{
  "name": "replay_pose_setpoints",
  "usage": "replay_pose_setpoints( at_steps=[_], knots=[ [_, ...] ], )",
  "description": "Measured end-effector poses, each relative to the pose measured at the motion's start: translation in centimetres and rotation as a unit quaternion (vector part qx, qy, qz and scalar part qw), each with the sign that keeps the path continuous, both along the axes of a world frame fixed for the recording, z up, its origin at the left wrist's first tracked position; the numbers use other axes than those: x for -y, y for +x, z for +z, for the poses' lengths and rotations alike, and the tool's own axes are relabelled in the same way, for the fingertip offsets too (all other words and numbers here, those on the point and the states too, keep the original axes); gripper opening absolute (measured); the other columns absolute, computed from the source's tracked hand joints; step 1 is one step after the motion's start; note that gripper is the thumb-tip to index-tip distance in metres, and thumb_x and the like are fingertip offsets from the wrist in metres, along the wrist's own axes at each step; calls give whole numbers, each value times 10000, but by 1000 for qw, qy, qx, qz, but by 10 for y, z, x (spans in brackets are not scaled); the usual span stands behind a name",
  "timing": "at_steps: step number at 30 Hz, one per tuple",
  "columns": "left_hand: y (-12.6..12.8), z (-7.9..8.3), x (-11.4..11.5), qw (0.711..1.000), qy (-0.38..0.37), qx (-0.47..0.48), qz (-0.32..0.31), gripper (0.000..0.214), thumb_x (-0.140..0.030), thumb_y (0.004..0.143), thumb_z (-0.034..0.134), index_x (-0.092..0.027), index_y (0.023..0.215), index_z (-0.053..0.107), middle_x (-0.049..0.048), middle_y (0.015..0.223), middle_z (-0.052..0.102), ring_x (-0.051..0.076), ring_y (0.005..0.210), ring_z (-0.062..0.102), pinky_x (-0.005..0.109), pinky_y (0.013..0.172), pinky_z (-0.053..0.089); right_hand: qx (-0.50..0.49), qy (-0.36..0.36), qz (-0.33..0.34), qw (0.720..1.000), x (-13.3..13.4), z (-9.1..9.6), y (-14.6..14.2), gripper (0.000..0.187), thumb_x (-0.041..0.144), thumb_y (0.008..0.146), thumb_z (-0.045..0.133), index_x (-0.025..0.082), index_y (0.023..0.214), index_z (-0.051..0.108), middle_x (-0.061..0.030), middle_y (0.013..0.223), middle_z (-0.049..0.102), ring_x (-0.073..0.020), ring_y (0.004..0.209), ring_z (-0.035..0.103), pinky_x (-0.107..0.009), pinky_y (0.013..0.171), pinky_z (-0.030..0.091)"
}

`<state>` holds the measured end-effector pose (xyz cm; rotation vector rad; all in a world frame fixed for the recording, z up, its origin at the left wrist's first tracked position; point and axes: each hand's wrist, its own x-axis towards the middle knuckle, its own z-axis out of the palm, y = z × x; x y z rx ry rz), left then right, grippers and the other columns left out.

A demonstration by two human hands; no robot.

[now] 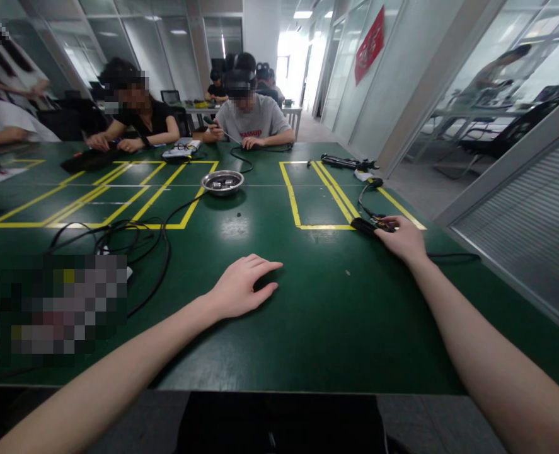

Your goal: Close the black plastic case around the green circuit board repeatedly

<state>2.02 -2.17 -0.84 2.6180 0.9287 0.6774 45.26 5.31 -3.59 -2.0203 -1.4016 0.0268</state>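
Note:
My left hand (241, 289) rests flat on the green table (307, 315), fingers stretched out and holding nothing. My right hand (404, 238) reaches out to the right and closes its fingers on a black tool handle (367, 226) with a cable (368, 195), lying at the corner of a yellow taped rectangle (298, 202). A metal bowl (222, 182) with small parts stands further back near the table's middle.
Tangled black cables (118, 243) lie at the left. Another black tool (348, 162) lies at the far right edge. Two people sit across the table working; more people sit at the left. A glass partition runs along the right.

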Motion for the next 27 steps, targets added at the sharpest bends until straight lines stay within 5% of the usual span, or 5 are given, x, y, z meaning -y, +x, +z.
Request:
replay_pose_setpoints(
  at_steps=[2, 6, 12, 16, 27],
  knots=[
    [0, 0, 0, 1000, -1, 1, 3, 362, -280, 977, 630, -206, 1330, 651, 89, 1217, 758, 261, 1120, 686, 445, 981, 563, -25, -27, 21, 999, 3, 7, -24, 350, 332, 691, 722, 204, 1017, 701, -112, 997, 737, -297, 898, 690, -418, 801, 561],
    [0, 1, 1, 1000, -1, 14, 3, 374, -277, 973, 630, -209, 1341, 643, 97, 1250, 741, 270, 1155, 668, 458, 990, 557, -61, -40, 243, 967, 20, 19, -87, 338, 249, 692, 681, 208, 1027, 673, -79, 1037, 744, -263, 964, 698, -396, 886, 555],
    [0, 6, 2, 999, 23, 27, -30, 393, -401, 907, 720, -210, 1249, 684, 117, 1212, 722, 278, 1123, 652, 448, 989, 537, -84, -100, 590, 797, 74, 27, -170, 377, 232, 758, 677, 196, 1132, 664, -53, 1048, 739, -188, 844, 696, -283, 728, 553],
    [0, 8, 2, 999, 5, -7, -53, 299, -470, 925, 689, -195, 1039, 720, 77, 987, 736, 229, 926, 675, 369, 851, 549, -48, -83, 608, 789, 90, 29, -187, 361, 182, 747, 665, 220, 1105, 665, -42, 1031, 744, -207, 889, 705, -317, 823, 544],
    [-1, 7, 4, 1000, 13, -19, -7, 233, -404, 931, 707, -207, 1050, 741, 37, 932, 698, 167, 791, 688, 254, 681, 520, 146, -69, 518, 840, 85, 38, -185, 450, 388, 761, 768, 206, 1163, 680, -79, 1064, 669, -261, 940, 670, -387, 858, 505]
  ],
)
